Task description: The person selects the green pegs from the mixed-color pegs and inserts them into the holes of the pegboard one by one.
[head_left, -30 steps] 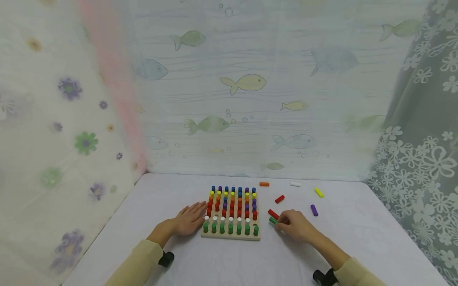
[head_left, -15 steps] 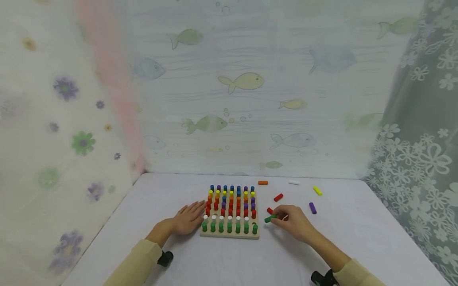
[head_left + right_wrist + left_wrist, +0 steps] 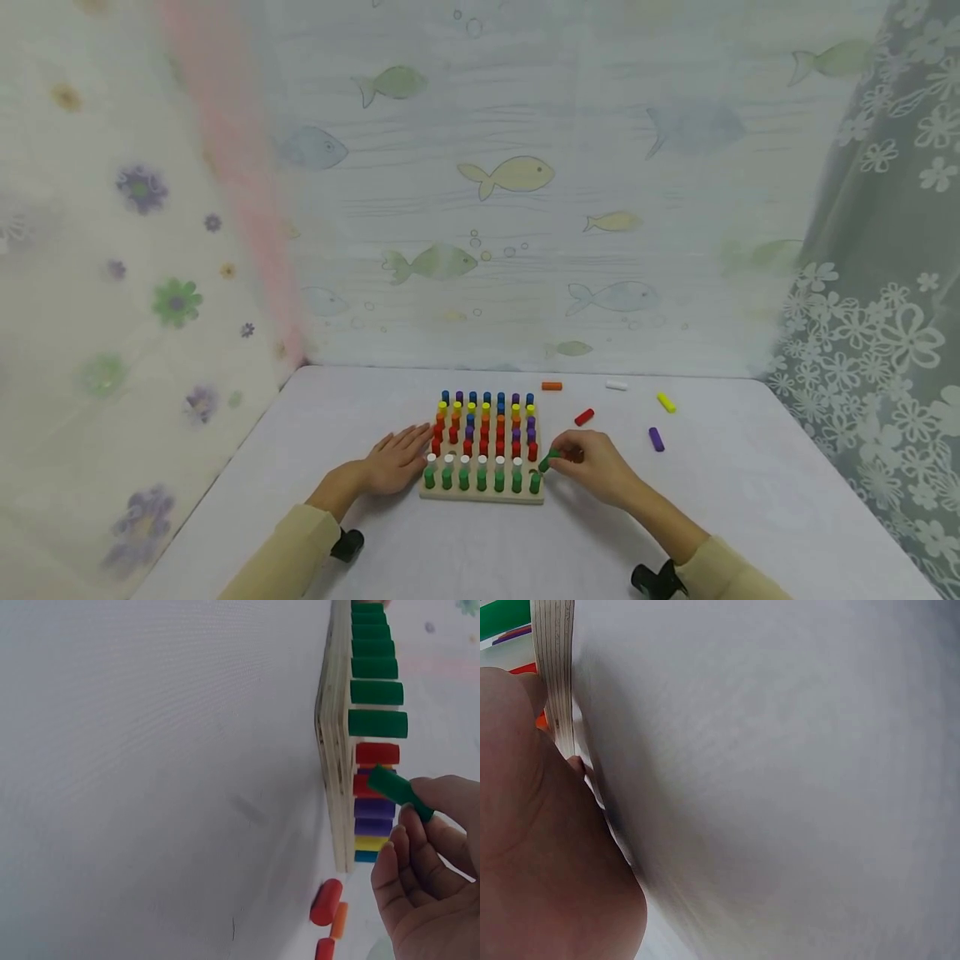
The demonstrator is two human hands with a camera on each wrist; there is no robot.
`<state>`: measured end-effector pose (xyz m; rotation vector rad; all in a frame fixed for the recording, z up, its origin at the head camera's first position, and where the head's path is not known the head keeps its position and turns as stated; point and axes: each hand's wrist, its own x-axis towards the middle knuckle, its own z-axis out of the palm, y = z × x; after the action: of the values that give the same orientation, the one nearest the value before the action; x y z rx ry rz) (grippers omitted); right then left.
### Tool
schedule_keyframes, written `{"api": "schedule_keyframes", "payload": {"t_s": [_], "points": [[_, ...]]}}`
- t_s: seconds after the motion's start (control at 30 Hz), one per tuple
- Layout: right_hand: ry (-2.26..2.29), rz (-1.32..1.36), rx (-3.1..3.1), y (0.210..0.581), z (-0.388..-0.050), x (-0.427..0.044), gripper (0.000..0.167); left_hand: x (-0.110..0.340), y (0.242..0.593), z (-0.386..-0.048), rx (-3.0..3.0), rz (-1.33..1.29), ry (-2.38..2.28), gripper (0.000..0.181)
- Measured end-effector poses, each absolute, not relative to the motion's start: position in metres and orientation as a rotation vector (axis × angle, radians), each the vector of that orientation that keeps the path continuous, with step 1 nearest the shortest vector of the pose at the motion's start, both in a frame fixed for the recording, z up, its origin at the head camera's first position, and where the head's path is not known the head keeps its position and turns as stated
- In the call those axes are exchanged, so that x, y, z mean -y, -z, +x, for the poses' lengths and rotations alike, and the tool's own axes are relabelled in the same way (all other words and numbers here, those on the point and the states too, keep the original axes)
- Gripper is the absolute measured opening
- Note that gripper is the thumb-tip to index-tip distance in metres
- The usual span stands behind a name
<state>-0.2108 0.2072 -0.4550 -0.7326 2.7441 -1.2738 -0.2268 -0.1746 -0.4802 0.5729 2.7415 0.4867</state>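
Observation:
A wooden pegboard point(image 3: 482, 498) stands on the table, filled with rows of coloured pegs. Green pegs point(image 3: 482, 479) line its front row, with white pegs point(image 3: 482, 462) behind. My left hand point(image 3: 395, 461) lies flat with straight fingers against the board's left side; the left wrist view catches part of the palm point(image 3: 540, 825) beside the wooden edge point(image 3: 553, 667). Just off the board's right edge, my right hand point(image 3: 596, 465) pinches a green peg point(image 3: 390, 786) between thumb and fingers. The peg is tilted and held above the table, near an unfilled hole point(image 3: 533, 472) at the right end of the white row.
Loose pegs lie right of the board: orange point(image 3: 552, 386), white point(image 3: 617, 385), yellow point(image 3: 666, 402), purple point(image 3: 656, 439) and red point(image 3: 584, 417). A second red peg point(image 3: 326, 902) shows in the right wrist view; in the head view my right hand hides it. Curtains surround the table.
My right hand has lifted the green peg from the table and carried it left to the board's right edge, tilting it more upright. The left hand stays in place.

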Motion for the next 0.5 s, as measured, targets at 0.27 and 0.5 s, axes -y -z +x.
{"api": "schedule_keyframes", "payload": {"t_s": [0.27,0.5], "points": [[1.248,-0.748,-2.756,0.456,-0.211,-0.202,0.009,0.170,0.470,-0.220,-2.723,0.561,-0.477,0.064],[1.246,-0.713,-2.733,0.457,-0.212,-0.199,0.013,0.167,0.465,-0.217,-2.731,0.549,-0.473,0.061]]}}
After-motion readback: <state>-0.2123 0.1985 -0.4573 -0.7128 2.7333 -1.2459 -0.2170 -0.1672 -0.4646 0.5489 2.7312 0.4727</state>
